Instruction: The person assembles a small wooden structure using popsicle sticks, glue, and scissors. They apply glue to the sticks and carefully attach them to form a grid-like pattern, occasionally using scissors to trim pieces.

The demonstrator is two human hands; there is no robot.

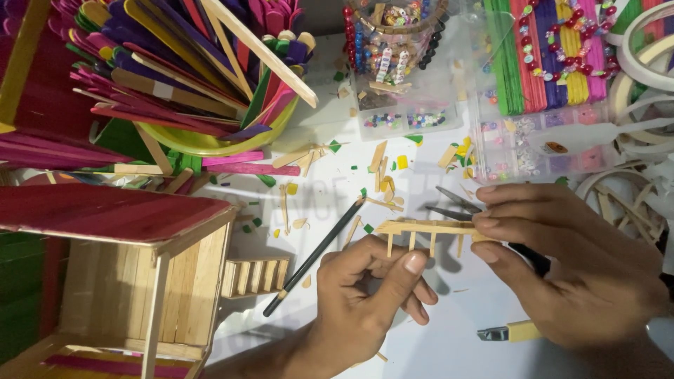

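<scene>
My right hand (569, 263) pinches the right end of a small railing made of plain wooden sticks (421, 229), held just above the white table (456, 330). My left hand (365, 298) sits below the railing with fingers curled and thumb raised, close under its short posts; I cannot tell whether it touches them. Scissors (456, 205) lie under my right hand, blades pointing left. A black pencil (316, 256) lies diagonally to the left of my left hand.
A stick-built house with a red roof (119, 274) stands at the left, small wooden stairs (254, 276) beside it. A yellow bowl of coloured craft sticks (182, 77) sits behind. Bead containers (400, 63), stick bundles (547, 56), tape rolls (653, 63), a cutter (509, 332) and scattered wood scraps surround.
</scene>
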